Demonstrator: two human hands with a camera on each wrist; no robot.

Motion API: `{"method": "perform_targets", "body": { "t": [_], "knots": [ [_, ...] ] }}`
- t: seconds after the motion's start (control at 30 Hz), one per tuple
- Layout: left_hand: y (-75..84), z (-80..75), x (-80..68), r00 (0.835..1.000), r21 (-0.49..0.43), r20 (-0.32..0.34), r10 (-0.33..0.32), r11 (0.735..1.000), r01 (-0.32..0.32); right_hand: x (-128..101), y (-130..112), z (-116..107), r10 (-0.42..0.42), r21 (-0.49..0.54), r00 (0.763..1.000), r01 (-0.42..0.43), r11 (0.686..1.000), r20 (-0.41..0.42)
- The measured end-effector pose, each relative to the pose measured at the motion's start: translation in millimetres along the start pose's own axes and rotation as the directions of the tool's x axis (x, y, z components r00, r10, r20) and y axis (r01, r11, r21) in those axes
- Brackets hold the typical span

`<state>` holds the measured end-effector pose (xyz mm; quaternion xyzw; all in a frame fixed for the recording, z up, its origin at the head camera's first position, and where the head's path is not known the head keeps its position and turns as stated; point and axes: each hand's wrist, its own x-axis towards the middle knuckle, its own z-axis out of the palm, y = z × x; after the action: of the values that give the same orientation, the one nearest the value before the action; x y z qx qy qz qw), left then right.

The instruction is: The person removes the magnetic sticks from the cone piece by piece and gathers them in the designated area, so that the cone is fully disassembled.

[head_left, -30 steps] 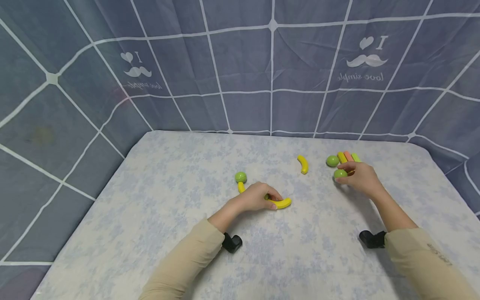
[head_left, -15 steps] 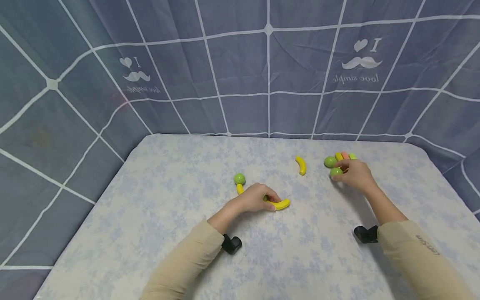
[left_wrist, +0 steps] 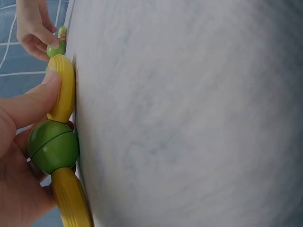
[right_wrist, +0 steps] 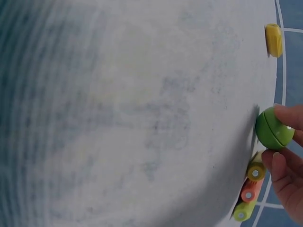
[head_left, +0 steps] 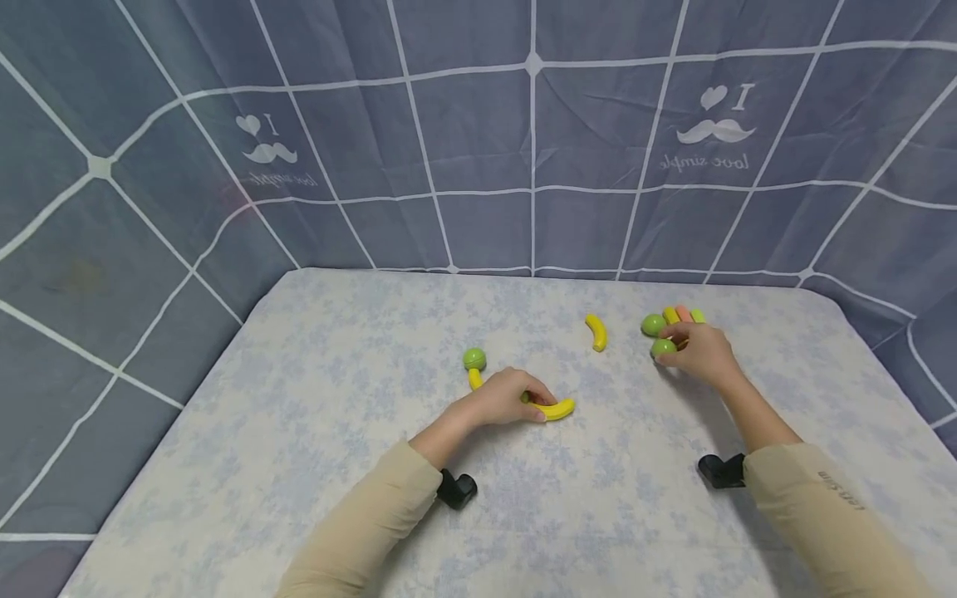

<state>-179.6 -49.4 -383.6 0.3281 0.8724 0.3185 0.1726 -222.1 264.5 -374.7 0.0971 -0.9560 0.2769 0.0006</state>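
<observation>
My left hand [head_left: 504,400] grips a curved yellow piece [head_left: 559,409], with the thumb on it in the left wrist view. That piece meets a green ball [left_wrist: 53,146] in my fingers, and another yellow piece [left_wrist: 72,201] adjoins the ball's other side. In the head view this row leads behind my hand to a second green ball [head_left: 474,359]. My right hand [head_left: 701,353] pinches a grooved green ball [right_wrist: 273,127] between thumb and fingers. Another green ball [head_left: 653,325] sits just beyond it.
A loose curved yellow piece [head_left: 596,332] lies between the hands, farther back. Beside my right hand lie a yellow stick [right_wrist: 256,172], an orange stick [right_wrist: 249,194] and a light green stick [right_wrist: 242,211], with holes in their ends. A grey curtain [head_left: 478,133] hangs behind the table [head_left: 336,332].
The whole head view has shifted slightly. My right hand, with the green ball, has come a little leftward. The left hand keeps its grip on the yellow piece in nearly the same place.
</observation>
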Motion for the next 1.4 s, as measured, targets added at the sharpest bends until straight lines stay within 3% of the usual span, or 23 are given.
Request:
{"method": "perform_targets", "body": {
  "t": [0.53, 0.73, 0.9, 1.1, 1.27, 1.4],
  "knots": [
    [-1.0, 2.1, 1.1, 0.999, -0.001, 0.002, 0.041, 0.999, -0.041, 1, 2, -7, 0.051, 0.033, 0.998, -0.052, 0.998, 0.030],
    [-3.9, 2.5, 0.7, 0.998, 0.071, -0.015, 0.054, 0.996, -0.052, -5, -7, -16, 0.052, 0.081, 0.998, -0.053, 0.995, 0.018],
    [-8.4, -5.7, -4.4, 0.998, 0.109, -0.037, 0.053, 0.993, -0.048, -7, -21, -15, -0.031, 0.129, 0.999, 0.026, 0.991, 0.032],
    [-12.2, -22.0, -15.1, 0.998, 0.042, -0.009, 0.055, 0.998, -0.054, -9, -43, -2, -0.143, 0.148, 0.984, 0.126, 0.981, 0.106],
    [-16.3, -29.8, -20.5, 1.000, 0.002, 0.003, 0.021, 1.000, -0.021, -9, -60, 13, -0.269, 0.208, 0.945, 0.230, 0.951, 0.187],
    [-21.0, -28.4, -22.7, 0.999, 0.046, -0.001, 0.034, 0.998, -0.034, -8, -73, 31, -0.348, 0.238, 0.904, 0.292, 0.926, 0.249]
  ]
}}
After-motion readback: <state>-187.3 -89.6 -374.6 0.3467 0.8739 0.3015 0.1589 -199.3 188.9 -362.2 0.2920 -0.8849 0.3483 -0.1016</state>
